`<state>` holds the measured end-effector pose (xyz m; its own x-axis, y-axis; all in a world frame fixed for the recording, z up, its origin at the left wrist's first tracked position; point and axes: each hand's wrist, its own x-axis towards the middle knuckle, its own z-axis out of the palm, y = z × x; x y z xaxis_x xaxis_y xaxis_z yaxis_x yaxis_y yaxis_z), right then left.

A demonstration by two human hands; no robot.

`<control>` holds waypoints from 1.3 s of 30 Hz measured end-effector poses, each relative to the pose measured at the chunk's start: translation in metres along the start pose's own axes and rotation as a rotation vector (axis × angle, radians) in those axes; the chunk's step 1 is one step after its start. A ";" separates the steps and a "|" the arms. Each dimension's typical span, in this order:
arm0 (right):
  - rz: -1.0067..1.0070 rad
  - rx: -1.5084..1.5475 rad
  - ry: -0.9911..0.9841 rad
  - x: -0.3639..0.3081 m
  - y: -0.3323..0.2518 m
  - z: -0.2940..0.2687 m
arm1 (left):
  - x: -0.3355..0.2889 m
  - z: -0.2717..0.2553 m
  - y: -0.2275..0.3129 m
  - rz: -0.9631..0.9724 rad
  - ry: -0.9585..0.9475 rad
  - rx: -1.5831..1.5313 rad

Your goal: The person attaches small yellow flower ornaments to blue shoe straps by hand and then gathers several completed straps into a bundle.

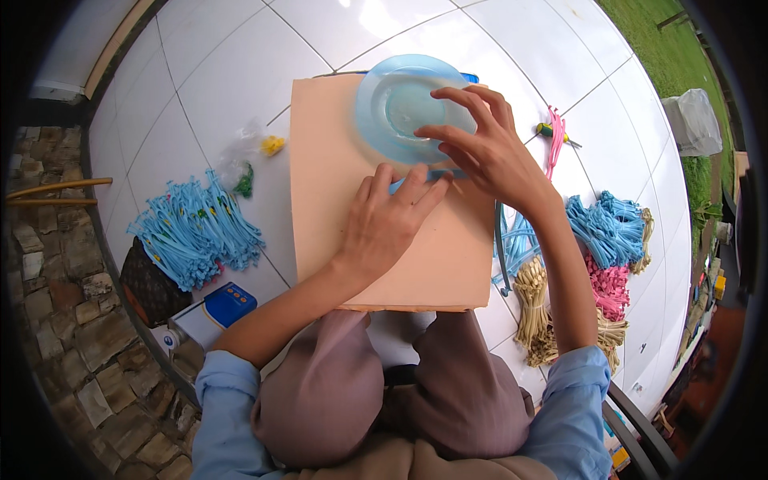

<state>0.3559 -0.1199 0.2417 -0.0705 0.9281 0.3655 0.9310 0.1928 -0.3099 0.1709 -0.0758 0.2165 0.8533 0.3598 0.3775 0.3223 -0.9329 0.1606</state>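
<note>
On a peach-coloured board (336, 144) across my knees, my left hand (382, 212) presses its fingers around a short light-blue strip (442, 174). The strip lies flat near the middle of the board, partly hidden under my fingertips. Just above it, my right hand (492, 148) hovers over the edge of a translucent blue plate (370, 108), with its fingers curved and apart. Nothing shows between those fingers. The plate sits at the board's far end, and whatever small items may lie in it are too faint to make out.
Bundled light-blue strands (196, 228) lie on the tiles at left, near a blue-and-white box (228, 304). At right are more blue strands (604, 228), pink ones (608, 286) and beige ones (532, 300). A green-handled tool (546, 130) rests beyond.
</note>
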 end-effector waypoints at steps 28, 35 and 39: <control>0.153 0.294 0.098 -0.044 -0.013 -0.009 | 0.001 -0.003 -0.002 -0.027 -0.052 -0.135; 0.143 0.007 0.095 -0.061 -0.024 -0.019 | 0.001 -0.002 -0.001 0.005 -0.008 0.003; 0.102 -0.152 0.024 -0.066 -0.027 -0.014 | 0.001 -0.002 -0.001 0.008 -0.019 0.001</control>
<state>0.3401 -0.1907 0.2383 0.0339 0.9324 0.3599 0.9765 0.0458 -0.2106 0.1701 -0.0744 0.2186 0.8637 0.3515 0.3613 0.3154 -0.9360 0.1565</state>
